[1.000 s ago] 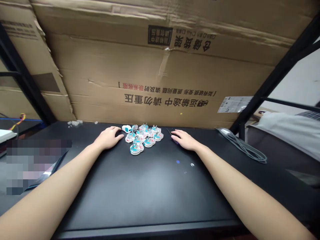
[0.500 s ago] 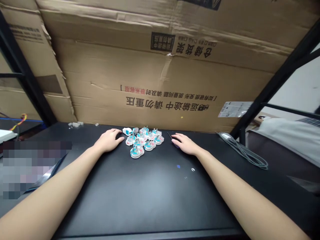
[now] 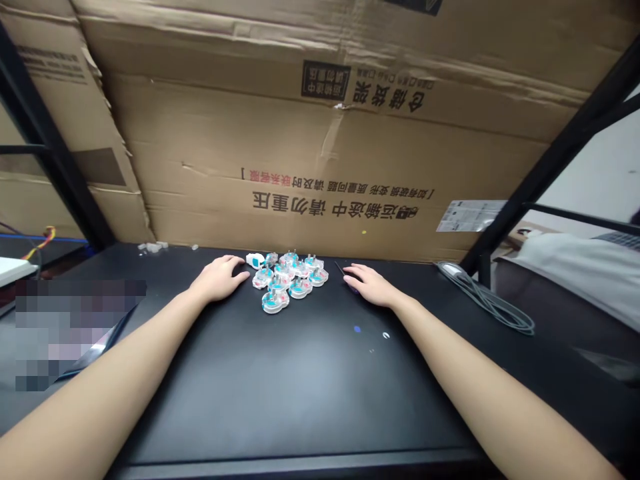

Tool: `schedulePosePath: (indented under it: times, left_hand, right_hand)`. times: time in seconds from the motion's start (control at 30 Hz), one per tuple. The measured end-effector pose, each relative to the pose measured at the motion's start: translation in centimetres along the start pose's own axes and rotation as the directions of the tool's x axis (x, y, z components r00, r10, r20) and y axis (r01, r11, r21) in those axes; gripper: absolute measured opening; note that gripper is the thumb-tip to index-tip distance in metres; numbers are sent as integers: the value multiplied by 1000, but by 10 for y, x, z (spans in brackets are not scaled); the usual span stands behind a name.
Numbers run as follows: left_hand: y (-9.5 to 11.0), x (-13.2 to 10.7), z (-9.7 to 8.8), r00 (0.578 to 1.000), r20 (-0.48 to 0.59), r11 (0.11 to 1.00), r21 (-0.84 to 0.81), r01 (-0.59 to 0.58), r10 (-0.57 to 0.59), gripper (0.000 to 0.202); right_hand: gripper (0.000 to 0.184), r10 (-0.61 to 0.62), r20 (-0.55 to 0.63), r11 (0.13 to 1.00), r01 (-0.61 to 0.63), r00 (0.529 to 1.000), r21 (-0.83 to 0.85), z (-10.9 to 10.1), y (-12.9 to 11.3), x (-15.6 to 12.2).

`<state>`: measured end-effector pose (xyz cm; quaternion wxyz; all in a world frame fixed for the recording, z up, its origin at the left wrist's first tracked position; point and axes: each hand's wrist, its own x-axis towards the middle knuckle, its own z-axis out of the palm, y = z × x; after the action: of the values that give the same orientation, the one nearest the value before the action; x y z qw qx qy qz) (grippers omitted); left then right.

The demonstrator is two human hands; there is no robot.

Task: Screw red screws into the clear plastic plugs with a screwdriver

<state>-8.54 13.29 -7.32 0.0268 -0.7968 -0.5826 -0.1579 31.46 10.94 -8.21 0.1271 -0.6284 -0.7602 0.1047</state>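
Observation:
On the black table sits a cluster of several clear-and-white plug pieces with turquoise faces and metal prongs (image 3: 275, 302). At the cluster's left side my left hand (image 3: 218, 278) lies on the table, fingers stretched and apart, holding nothing. Close to its fingertips is a white piece with a turquoise patch (image 3: 255, 261). To the right of the cluster, my right hand (image 3: 369, 285) rests low with its fingers over a dark tool that looks like a screwdriver (image 3: 339, 269). Its thin shaft points up and left; most of the handle is hidden under the hand.
A cardboard sheet (image 3: 280, 133) stands behind the black table (image 3: 280, 393). Grey coiled cable (image 3: 490, 300) lies at the right. White scraps (image 3: 153, 248) sit at the back left. A blue bit (image 3: 357, 329) and a white bit (image 3: 386, 335) lie before my right hand. Black frame posts flank both sides.
The view has shifted very slightly. Both hands and the plug pieces stay where they were.

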Motion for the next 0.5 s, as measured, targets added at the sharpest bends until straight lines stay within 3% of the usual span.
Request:
schedulePosePath:
  times: [0.5]
  left_hand:
    - [1,1,0,1000,10,1000,-18,17,-17,34]
  right_hand:
    - [62,-15,-16,1000,15,1000,3,1,3,1]
